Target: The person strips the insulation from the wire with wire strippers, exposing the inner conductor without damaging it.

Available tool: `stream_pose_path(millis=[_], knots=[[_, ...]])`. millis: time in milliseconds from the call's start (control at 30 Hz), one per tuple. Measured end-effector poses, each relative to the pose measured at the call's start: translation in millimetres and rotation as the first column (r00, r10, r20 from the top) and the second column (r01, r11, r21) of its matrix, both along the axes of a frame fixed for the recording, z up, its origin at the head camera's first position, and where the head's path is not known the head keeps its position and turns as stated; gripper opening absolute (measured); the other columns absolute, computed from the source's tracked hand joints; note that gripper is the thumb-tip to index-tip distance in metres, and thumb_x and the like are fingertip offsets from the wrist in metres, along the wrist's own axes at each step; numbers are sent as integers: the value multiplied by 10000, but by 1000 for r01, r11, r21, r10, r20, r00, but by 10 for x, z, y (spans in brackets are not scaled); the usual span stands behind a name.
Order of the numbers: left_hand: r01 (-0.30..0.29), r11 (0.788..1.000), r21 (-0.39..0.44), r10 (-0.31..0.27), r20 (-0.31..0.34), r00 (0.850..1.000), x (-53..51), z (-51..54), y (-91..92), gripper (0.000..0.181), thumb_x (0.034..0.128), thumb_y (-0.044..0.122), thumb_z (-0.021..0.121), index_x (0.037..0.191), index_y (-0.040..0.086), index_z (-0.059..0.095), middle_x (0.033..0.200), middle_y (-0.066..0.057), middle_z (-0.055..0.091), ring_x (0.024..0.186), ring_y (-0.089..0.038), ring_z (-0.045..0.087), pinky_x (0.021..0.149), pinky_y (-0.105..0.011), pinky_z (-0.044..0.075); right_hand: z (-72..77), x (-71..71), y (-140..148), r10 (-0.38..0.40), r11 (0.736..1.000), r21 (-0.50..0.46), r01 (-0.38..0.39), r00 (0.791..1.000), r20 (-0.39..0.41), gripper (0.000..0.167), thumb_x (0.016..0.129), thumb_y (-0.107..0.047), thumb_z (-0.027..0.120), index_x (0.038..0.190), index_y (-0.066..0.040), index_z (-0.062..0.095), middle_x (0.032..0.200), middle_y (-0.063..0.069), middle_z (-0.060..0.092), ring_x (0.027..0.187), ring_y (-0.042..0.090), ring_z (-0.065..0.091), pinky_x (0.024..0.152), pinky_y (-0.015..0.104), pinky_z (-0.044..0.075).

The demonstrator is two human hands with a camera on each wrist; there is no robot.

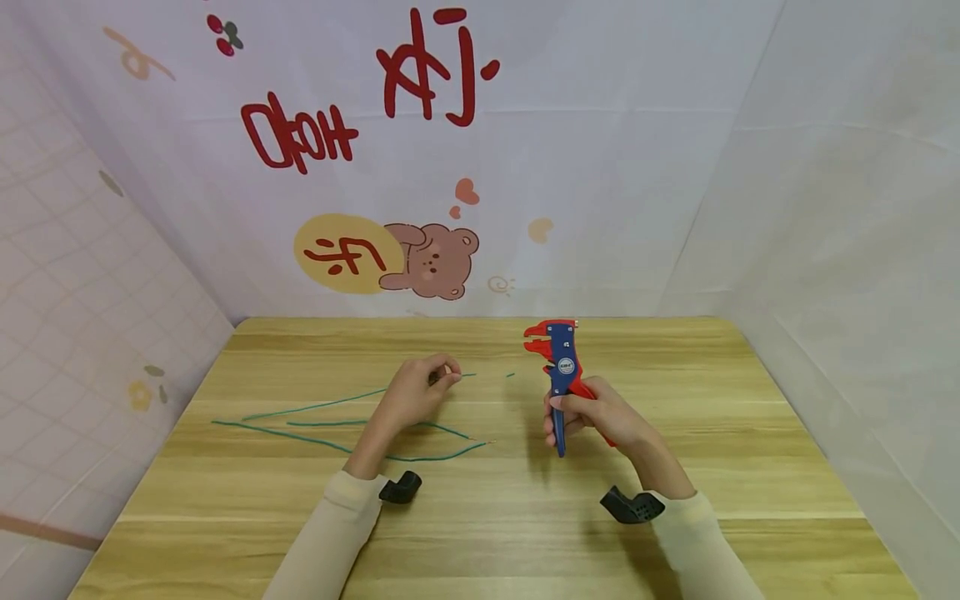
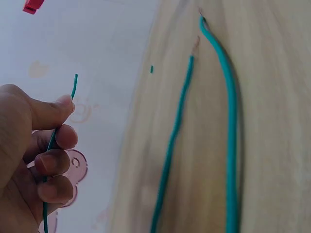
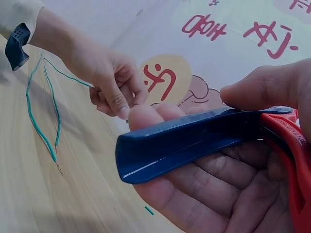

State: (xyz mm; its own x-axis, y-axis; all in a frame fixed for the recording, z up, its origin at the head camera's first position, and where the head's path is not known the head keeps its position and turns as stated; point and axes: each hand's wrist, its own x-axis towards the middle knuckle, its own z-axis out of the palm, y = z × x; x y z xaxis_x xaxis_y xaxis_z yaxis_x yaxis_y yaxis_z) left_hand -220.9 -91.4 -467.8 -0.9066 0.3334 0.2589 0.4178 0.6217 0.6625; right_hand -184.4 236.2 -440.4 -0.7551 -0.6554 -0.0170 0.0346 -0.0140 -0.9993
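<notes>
Sleeves (image 1: 330,533) cross the counter (image 1: 487,533); the right hand (image 1: 611,414) grips the tool (image 1: 564,354), for leverage, I'd say. Left of it, the left hand (image 1: 414,393) pinches 1 wire (image 1: 330,403) near its tip (image 2: 75,77), perhaps steadying it.

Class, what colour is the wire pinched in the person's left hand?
The wire is teal-green, shown best in the left wrist view.

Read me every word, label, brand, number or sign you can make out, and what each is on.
"安", sideways, on the white backdrop.
"喜", sideways, on the same backdrop.
"乐", sideways, on the backdrop's yellow circle.
Round badge on the red-and-blue tool: too small to read.
Lettering on the tool's red handle: too blurred to read.
Red mark at the right wrist view's top right corner: cut off, unreadable.
</notes>
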Motion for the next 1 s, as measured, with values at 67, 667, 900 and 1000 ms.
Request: stream_pose_path(millis=[67, 667, 900, 1000], knots=[[3, 1000, -2, -3, -12, 1000, 16, 41, 17, 63, 998, 205, 683, 967, 165, 719, 677, 65, 544, 597, -83, 466, 579, -230, 371, 4, 3, -1, -2, 1000, 7, 2, 1000, -6, 386, 1068, -163, 509, 1104, 221, 502, 882, 116, 736, 780, 280, 778, 800, 454, 627], [-14, 999, -35, 9, -143, 990, 181, 359, 215, 95, 968, 265, 725, 902, 197, 735, 646, 125, 557, 589, -57, 449, 561, -221, 339, 61, 52, -31, 5, 1000, 11, -5, 999, -42, 232, 1059, -121, 504, 1057, 86, 609, 888, 149, 730, 777, 313, 775, 789, 476, 624], [-6, 1000, -30, 0, -204, 979, 224, 447, 248, 70, 961, 210, 731, 899, 178, 743, 655, 118, 575, 592, -64, 426, 564, -219, 317, 105, 87, -69, 22, 1000, -2, -22, 998, -58, 276, 1057, -109, 501, 1063, 158, 573, 889, 159, 732, 774, 341, 771, 783, 484, 623], [-5, 1000, -26, -1, -228, 974, 250, 482, 238, 55, 951, 172, 731, 900, 161, 747, 654, 120, 575, 592, -67, 418, 566, -221, 316, 122, 98, -100, 38, 999, -7, -38, 997, -66, 317, 1059, -110, 505, 1072, 204, 544, 889, 168, 728, 777, 385, 763, 783, 502, 620]])
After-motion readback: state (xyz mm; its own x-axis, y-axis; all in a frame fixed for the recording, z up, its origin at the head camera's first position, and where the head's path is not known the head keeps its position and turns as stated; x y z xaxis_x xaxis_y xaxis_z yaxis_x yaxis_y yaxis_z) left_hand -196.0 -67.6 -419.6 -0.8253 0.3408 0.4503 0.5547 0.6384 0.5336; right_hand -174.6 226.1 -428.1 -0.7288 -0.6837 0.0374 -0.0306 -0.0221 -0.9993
